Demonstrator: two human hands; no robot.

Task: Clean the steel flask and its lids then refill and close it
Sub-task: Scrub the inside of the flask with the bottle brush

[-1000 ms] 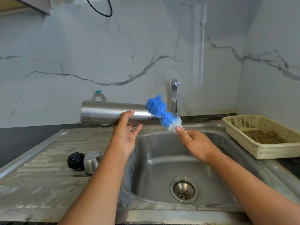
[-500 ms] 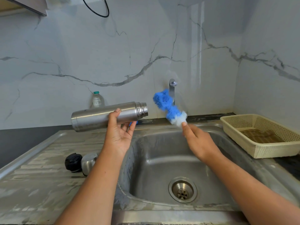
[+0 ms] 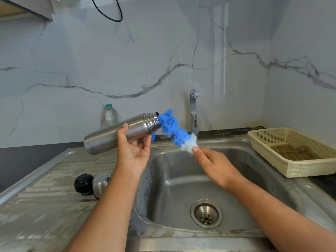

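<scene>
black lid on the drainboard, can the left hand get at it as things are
Probably not right away: the left hand is gripping the steel flask. The black lid lies uncovered beside the steel cap, below that forearm, so the path is free once the flask is put down.

A steel sink unit (image 3: pixel 54 206) with a ribbed drainboard and a basin carries the things. On the drainboard, at about nine o'clock from the drain (image 3: pixel 206 213), a black lid (image 3: pixel 83 184) and a steel cup lid (image 3: pixel 101 182) lie touching. At two o'clock, a cream basket (image 3: pixel 291 168) rests on the dark counter (image 3: pixel 21 160). A plastic bottle (image 3: pixel 110 116) stands at eleven o'clock by the wall.
</scene>
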